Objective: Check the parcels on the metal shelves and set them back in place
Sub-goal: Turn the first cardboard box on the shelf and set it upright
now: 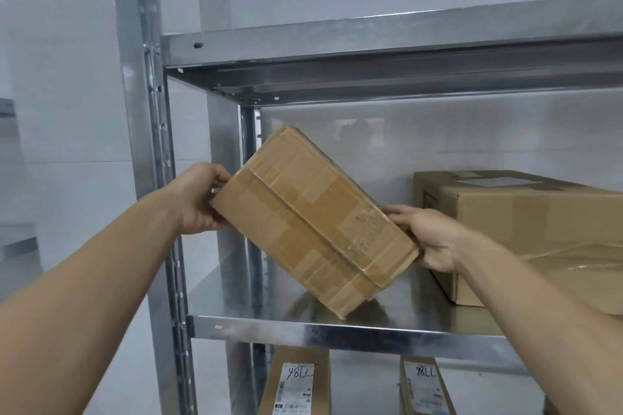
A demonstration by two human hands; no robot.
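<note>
A taped brown cardboard parcel (310, 219) is tilted in the air just above the middle metal shelf (337, 335), its lower corner near the shelf surface. My left hand (199, 199) grips its upper left end, fingers curled over the edge. My right hand (428, 236) holds its lower right end, thumb on top and fingers beneath. The parcel's taped side faces me; no label shows on it.
A larger cardboard box (526, 226) sits on the same shelf at the right, close to my right hand. Two labelled parcels (296, 384) (424, 387) stand on the shelf below. The upper shelf (371, 44) overhangs, and a steel upright (148, 145) stands at the left.
</note>
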